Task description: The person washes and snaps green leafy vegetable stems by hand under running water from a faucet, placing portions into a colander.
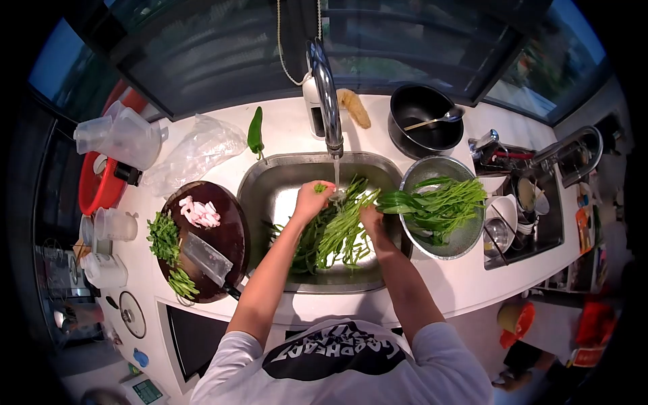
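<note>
Hands, left hand (312, 200) and right hand (370, 217), gripping greens (341, 233) under tap (327, 101)

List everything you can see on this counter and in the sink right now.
leafy greens: one bunch, green, in the sink under the tap
sink: one, steel, centre
tap: one, chrome, water running
colander: one, steel, right of the sink, holding greens
black pot: one, with a ladle, behind the colander
cutting board: one, dark, left of the sink
cleaver: one, on the board
green pepper: one, behind the sink
left hand: on the greens
right hand: on the greens
</note>
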A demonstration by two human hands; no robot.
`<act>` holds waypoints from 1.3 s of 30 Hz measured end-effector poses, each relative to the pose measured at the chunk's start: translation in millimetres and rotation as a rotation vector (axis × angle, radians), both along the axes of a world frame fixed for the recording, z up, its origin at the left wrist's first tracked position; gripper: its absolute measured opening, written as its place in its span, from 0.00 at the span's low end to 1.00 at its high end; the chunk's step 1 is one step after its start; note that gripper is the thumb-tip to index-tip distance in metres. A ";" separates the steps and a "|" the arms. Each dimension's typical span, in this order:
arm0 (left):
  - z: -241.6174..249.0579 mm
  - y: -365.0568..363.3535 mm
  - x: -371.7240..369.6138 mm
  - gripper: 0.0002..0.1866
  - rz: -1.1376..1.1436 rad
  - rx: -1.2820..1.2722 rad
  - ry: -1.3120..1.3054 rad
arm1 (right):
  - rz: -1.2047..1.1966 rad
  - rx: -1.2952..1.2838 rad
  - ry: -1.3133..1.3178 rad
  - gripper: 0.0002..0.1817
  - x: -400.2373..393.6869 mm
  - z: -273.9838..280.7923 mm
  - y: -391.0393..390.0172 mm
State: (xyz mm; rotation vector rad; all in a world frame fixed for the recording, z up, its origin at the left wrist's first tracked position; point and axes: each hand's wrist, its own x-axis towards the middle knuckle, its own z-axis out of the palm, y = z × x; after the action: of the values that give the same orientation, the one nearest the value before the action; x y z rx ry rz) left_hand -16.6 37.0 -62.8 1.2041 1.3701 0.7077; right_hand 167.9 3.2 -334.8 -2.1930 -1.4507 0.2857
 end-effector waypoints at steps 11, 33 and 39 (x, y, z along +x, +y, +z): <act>-16.3 -25.7 -3.8 0.14 -0.110 0.391 0.225 | 0.378 0.043 0.483 0.12 -46.9 272.2 14.4; 11.3 -48.9 -23.7 0.16 0.141 0.666 0.226 | 0.223 0.289 0.625 0.10 11.4 402.5 14.2; 51.1 -42.7 4.5 0.09 -0.008 0.455 0.204 | 0.261 0.289 0.686 0.10 -6.3 395.2 15.7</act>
State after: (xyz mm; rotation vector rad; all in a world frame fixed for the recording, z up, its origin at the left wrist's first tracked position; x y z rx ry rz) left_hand -12.0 -5.7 -11.7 1.6772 1.4113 0.9441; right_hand 161.5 18.8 60.4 -1.4599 -1.2688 0.7760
